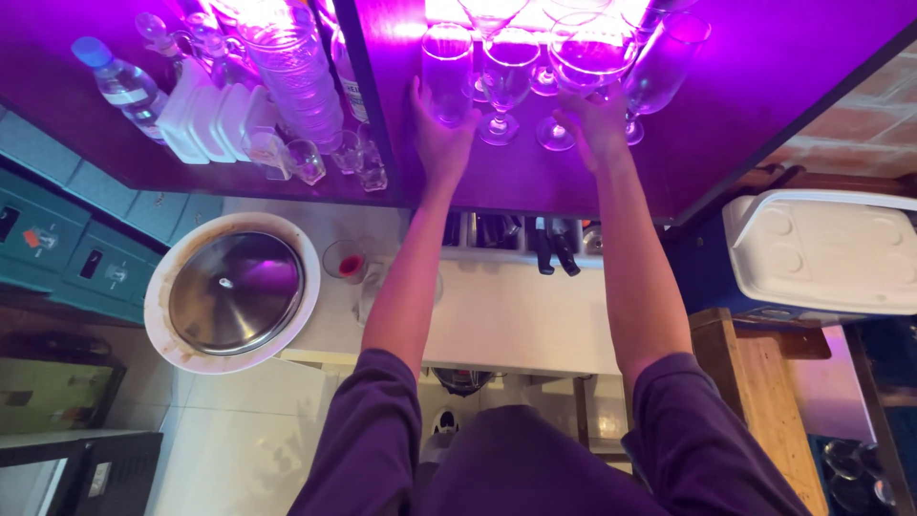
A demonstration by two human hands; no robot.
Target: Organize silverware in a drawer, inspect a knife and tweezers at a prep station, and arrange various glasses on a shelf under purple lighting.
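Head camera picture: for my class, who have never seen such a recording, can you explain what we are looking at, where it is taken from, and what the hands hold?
One camera sits on a person's head and looks down, so both arms reach away from us. No machine is involved, only bare hands. The left hand has its grip around a tall straight glass. The right hand rests among stemmed wine glasses on a purple-lit shelf; whether it grips one is unclear. Further left on the shelf stand a water bottle and stacked clear cups. Below, on a pale counter, lies a round metal lid. A white cooler box sits to the right.
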